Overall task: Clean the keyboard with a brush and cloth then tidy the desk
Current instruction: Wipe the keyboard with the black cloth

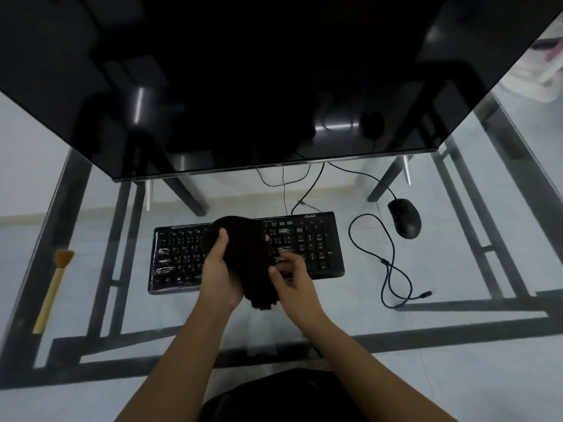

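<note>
- Head view: left hand (217, 271) grips a dark cloth (243, 257) over the black keyboard (307, 245) at centre.
- Right hand (291, 280) pinches the cloth's lower edge.
- Brush (53, 289) lies at nine o'clock on the glass desk (426, 345).
- Mouse (404, 217) sits at two o'clock.

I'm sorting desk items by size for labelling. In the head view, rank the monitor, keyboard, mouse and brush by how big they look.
1. monitor
2. keyboard
3. brush and mouse: the brush looks longer, the mouse bulkier, so unranked.
</note>
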